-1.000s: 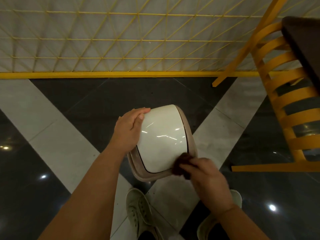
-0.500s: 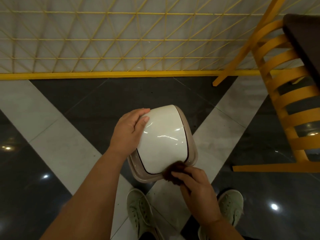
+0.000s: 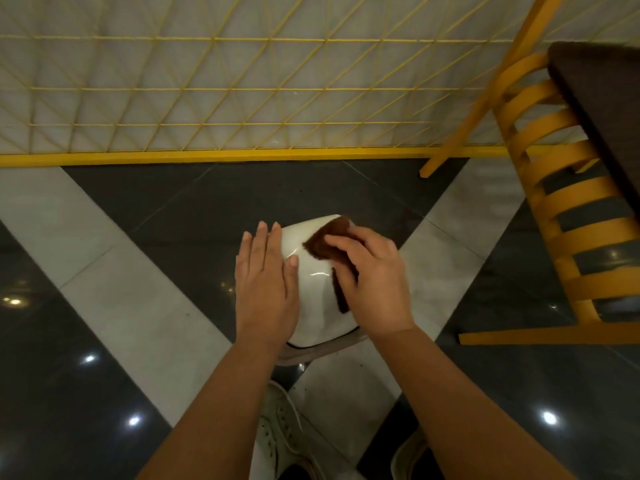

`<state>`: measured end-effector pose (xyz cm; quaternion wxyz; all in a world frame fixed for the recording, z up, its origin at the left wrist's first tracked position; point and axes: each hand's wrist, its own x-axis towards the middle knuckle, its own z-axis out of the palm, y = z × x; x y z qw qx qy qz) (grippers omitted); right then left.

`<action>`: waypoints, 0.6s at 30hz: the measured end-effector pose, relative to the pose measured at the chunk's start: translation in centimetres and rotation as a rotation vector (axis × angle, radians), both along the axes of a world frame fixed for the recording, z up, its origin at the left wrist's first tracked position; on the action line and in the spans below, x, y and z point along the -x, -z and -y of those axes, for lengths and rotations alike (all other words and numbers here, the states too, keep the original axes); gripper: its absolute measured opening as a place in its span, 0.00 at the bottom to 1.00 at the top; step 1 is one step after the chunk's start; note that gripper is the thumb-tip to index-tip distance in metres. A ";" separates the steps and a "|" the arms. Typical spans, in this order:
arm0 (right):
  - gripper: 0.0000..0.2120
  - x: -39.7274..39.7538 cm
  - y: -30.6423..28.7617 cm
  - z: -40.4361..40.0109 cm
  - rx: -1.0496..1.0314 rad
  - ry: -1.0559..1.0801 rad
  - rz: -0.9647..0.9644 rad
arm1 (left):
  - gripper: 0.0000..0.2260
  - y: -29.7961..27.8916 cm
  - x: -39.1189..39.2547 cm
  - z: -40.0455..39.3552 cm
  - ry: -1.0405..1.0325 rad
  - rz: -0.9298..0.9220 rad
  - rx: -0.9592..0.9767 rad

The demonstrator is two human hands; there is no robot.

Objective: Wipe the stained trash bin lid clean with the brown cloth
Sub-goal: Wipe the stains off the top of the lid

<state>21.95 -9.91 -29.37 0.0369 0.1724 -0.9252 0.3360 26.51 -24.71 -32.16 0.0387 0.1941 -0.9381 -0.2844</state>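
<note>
The trash bin lid [image 3: 311, 296], glossy white with a beige rim showing at its near edge, is sitting on top of the bin at the centre of the view, above the dark and pale tiled floor [image 3: 114, 306]. The left hand [image 3: 265, 285] is lying flat along the lid's left side, fingers [image 3: 259, 237] extended and together, thumb resting on the white surface, gripping nothing. The right hand [image 3: 372, 284] is pressing the brown cloth [image 3: 327, 242] against the lid's upper right area; its fingers are curled down over the cloth, pinning it to the surface. A strip of the cloth is also showing below the thumb side of that hand, running toward the near edge. Any stain is probably too faint to make out here; the glare on the lid is masking the surface. Two pale sneakers [image 3: 280, 431] are standing just below the bin. A yellow slatted chair [image 3: 568, 216] is standing to the right, well apart from the bin, and a yellow wire grid partition [image 3: 214, 91] is running across the far side.
</note>
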 end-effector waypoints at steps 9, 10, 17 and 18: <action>0.15 -4.8 4.9 -3.1 0.379 0.546 0.502 | 0.26 0.9 1.0 1.0 0.054 -0.118 0.046; 0.15 -5.1 5.0 -3.1 0.414 0.565 0.496 | 0.25 0.9 1.3 1.1 0.065 -0.134 0.047; 0.16 -1.8 4.7 -1.8 0.438 0.578 0.447 | 0.24 1.2 3.4 1.7 0.073 -0.194 0.012; 0.16 -1.2 4.7 -1.9 0.436 0.568 0.451 | 0.24 1.2 3.8 1.7 0.081 -0.202 0.015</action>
